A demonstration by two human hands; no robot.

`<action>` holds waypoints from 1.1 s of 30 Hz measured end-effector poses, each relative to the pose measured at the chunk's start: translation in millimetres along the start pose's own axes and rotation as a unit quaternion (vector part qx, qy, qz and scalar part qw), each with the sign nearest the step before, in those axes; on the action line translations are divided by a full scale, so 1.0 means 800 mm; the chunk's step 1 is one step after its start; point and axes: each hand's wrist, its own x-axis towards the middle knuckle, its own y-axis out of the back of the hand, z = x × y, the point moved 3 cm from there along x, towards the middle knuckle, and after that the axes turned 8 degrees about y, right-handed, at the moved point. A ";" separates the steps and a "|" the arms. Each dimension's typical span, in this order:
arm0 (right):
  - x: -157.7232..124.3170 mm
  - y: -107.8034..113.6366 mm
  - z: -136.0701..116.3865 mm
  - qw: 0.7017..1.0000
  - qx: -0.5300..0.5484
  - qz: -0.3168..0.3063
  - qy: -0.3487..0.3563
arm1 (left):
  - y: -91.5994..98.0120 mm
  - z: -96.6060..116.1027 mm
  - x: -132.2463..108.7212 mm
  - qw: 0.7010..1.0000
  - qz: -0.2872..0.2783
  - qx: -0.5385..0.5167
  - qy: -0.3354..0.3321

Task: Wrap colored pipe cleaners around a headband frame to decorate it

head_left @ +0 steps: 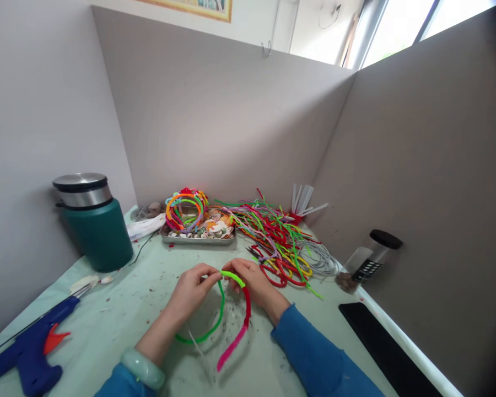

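Observation:
Both hands meet over the middle of the table at a wire hoop wrapped in fuzzy pipe cleaner (248,304), with yellow-green, red and pink sections. My left hand (194,285) pinches the yellow-green end between thumb and fingertips. Curled around the same section is my right hand (252,278), its fingers partly behind the hoop. A loose green pipe cleaner (215,326) hangs in a curve from the fingers of the left hand. Below it, a thin pale bare end (195,343) sticks out; what it joins is unclear.
At the back are a metal tray (198,241) with finished fuzzy hoops (187,208) and a pile of pipe cleaners (268,220). Scissors (273,274) lie before the pile. A green flask (99,234) and blue glue gun (37,342) stand left; a clear jar (367,262) and black strip (384,347) right.

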 end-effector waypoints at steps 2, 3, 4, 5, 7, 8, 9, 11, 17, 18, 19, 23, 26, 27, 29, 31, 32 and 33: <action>0.001 -0.001 -0.005 0.999 -0.035 -0.004 0.028 | -0.006 -0.009 0.003 0.999 -0.020 0.008 0.027; 0.000 -0.002 -0.007 0.998 -0.057 -0.015 0.038 | -0.009 -0.014 0.005 0.999 -0.030 0.014 0.038; 0.000 -0.005 -0.008 0.995 -0.079 -0.029 0.045 | -0.012 -0.018 0.006 0.998 -0.038 0.020 0.045; -0.001 -0.007 -0.008 0.993 -0.097 -0.041 0.046 | -0.014 -0.021 0.007 0.998 -0.043 0.026 0.049; -0.002 -0.009 -0.005 0.990 -0.122 -0.052 0.038 | -0.018 -0.025 0.007 0.997 -0.052 0.028 0.053; -0.003 -0.010 -0.002 0.989 -0.131 -0.052 0.034 | -0.019 -0.027 0.007 0.996 -0.059 0.024 0.054; -0.003 -0.009 0.000 0.989 -0.138 -0.051 0.032 | -0.020 -0.028 0.007 0.996 -0.066 0.020 0.057; -0.002 -0.008 0.005 0.987 -0.148 -0.051 0.030 | -0.020 -0.029 0.006 0.995 -0.072 0.015 0.062; -0.002 -0.007 0.006 0.978 -0.193 -0.058 0.053 | -0.019 -0.030 0.006 0.995 -0.055 0.031 0.079; -0.003 -0.009 0.003 0.974 -0.211 -0.055 0.063 | -0.019 -0.031 0.006 0.995 -0.054 0.030 0.079; -0.004 -0.010 0.000 0.968 -0.231 -0.053 0.075 | -0.019 -0.031 0.006 0.995 -0.053 0.030 0.078; -0.009 -0.017 -0.011 0.940 -0.312 -0.059 0.125 | -0.019 -0.032 0.006 0.995 -0.051 0.041 0.079; -0.010 -0.019 -0.013 0.918 -0.359 -0.065 0.155 | -0.019 -0.033 0.006 0.994 -0.048 0.054 0.078; -0.011 -0.020 -0.014 0.912 -0.370 -0.070 0.163 | -0.019 -0.032 0.005 0.994 -0.048 0.055 0.078; -0.012 -0.021 -0.014 0.900 -0.387 -0.085 0.182 | -0.020 -0.032 0.004 0.994 -0.055 0.049 0.083; -0.013 -0.022 -0.015 0.888 -0.401 -0.095 0.202 | -0.022 -0.032 0.003 0.990 -0.076 0.030 0.117; -0.013 -0.022 -0.016 0.884 -0.406 -0.096 0.211 | -0.023 -0.033 0.002 0.985 -0.092 0.017 0.142; -0.013 -0.022 -0.016 0.881 -0.410 -0.095 0.216 | -0.024 -0.033 0.001 0.980 -0.107 0.006 0.166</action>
